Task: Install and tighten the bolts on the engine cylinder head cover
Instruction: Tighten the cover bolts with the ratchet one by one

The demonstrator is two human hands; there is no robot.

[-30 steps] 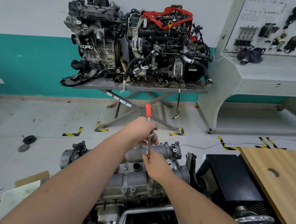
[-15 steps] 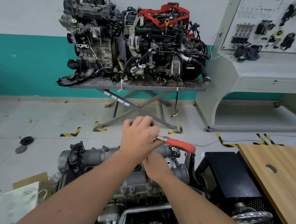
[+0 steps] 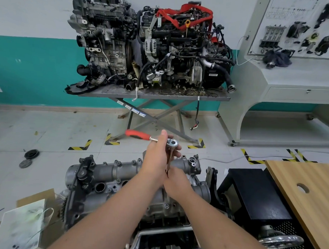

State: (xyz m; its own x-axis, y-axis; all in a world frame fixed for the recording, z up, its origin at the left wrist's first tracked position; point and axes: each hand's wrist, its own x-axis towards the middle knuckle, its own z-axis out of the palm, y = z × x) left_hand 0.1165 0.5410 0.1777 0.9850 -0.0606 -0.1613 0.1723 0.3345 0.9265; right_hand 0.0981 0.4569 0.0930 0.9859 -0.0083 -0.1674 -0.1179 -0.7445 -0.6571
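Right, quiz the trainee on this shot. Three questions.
1. True or false: the ratchet handle points to the person's right.
2. Which hand grips the ratchet near its head? A) left B) right
3. Fill in: the right hand holds the lower end of the extension bar over the cylinder head ____.
Key: 1 false; 2 A, the left hand; 3 cover.

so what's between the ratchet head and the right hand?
Head view: only the ratchet's extension bar, running from the ratchet head down to the right hand.
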